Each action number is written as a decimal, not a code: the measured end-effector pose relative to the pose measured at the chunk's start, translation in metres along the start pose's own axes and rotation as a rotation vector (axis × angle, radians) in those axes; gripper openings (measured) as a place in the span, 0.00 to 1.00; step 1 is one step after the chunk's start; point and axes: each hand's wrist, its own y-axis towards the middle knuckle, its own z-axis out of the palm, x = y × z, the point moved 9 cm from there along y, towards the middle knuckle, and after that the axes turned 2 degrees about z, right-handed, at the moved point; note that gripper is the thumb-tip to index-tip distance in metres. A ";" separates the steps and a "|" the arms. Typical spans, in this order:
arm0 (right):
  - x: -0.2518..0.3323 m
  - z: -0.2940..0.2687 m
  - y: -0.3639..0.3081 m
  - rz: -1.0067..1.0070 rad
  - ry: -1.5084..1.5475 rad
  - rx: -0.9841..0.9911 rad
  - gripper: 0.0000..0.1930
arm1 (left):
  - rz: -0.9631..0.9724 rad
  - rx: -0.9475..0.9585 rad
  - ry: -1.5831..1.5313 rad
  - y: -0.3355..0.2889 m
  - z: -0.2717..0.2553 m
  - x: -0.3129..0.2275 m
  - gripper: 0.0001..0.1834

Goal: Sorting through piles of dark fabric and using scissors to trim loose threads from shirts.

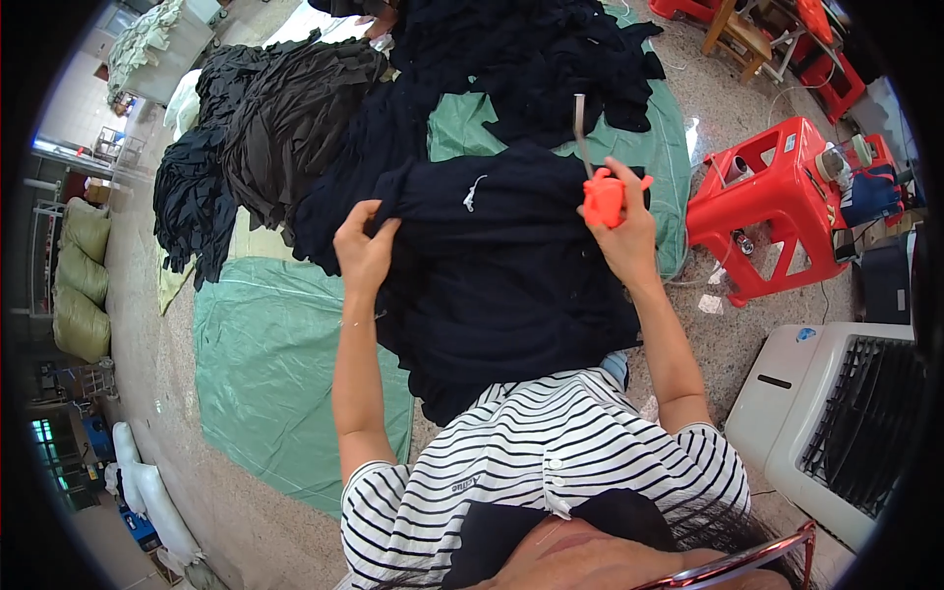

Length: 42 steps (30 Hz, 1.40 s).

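A dark navy garment (492, 285) lies across my lap, its far edge spread between my two hands. My left hand (364, 246) pinches the left end of that edge between thumb and fingers. My right hand (626, 231) is closed around an orange-handled tool (605, 197) at the right end of the cloth. A thin metal shaft (582, 133), bent near its middle, points away from me. Whether these fingers also grip the cloth is hidden. A small white tag on a string (471, 195) rests on the garment between my hands.
Piles of navy garments (521, 59) and brown-grey ones (285, 128) lie ahead on green sheeting (295, 374). A red stool (757, 211) carrying small items stands to the right, with a white air cooler (787, 379) nearer me. Someone's hand (382, 22) shows at the far edge.
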 end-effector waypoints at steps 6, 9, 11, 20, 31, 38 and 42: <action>-0.006 -0.054 -0.006 0.037 0.166 -0.035 0.27 | 0.209 0.145 -0.332 -0.094 -0.097 -0.028 0.06; -0.027 -0.081 -0.032 0.171 0.156 -0.007 0.23 | -0.358 0.375 -0.140 -0.160 -0.110 0.040 0.19; -0.026 -0.090 -0.042 0.153 0.141 -0.014 0.21 | -0.621 0.460 0.029 -0.198 -0.121 0.114 0.25; 0.037 -0.120 -0.054 0.050 0.218 -0.185 0.22 | 0.572 0.034 0.463 0.001 -0.013 -0.096 0.34; 0.032 -0.215 -0.074 0.059 0.382 -0.580 0.24 | 0.669 0.675 0.539 -0.022 0.044 -0.094 0.15; 0.080 -0.233 -0.071 -0.225 0.617 -0.545 0.27 | 0.458 0.393 0.231 -0.130 -0.073 -0.180 0.11; 0.111 -0.221 -0.069 -0.468 0.668 -0.208 0.23 | 0.155 0.731 0.128 -0.143 -0.056 -0.125 0.22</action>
